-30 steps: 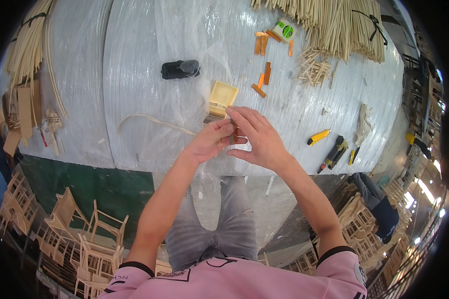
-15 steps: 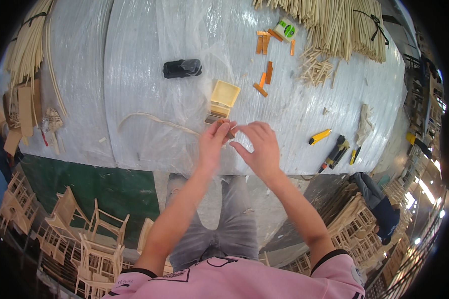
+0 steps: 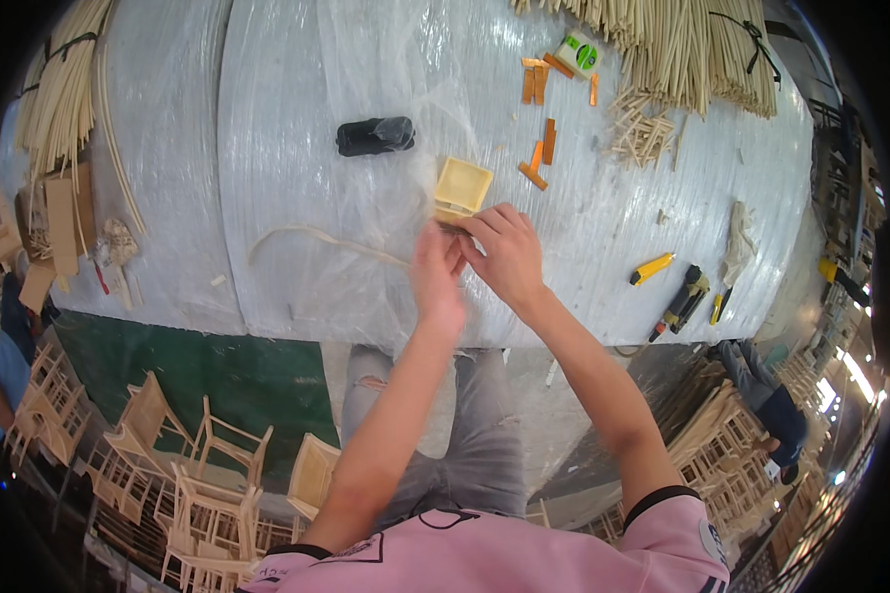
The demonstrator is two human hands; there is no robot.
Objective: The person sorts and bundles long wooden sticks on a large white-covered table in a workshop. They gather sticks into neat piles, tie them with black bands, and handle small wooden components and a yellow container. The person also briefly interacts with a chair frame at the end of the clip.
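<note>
A small cream-yellow box stands with its lid raised in front of me. My right hand reaches over the box's near edge, its fingers bent and close together; what they hold, if anything, is hidden. Beside it my left hand is smeared by motion, its fingertips close to the right hand's fingers. A dark brownish edge shows between the hands and the box; I cannot tell what it belongs to. A pale strip curves over the plastic from the left hand's side.
Copper-coloured strips and a white-green pack lie beyond the box. A black case is at left. A yellow cutter and a power tool lie right. Bundled sticks cover the far right; wooden chairs stand below left.
Both hands have come together at the box's near edge, the right hand moving in over it. The copper-coloured piece seen in my left hand no longer shows. The view has shifted slightly.
</note>
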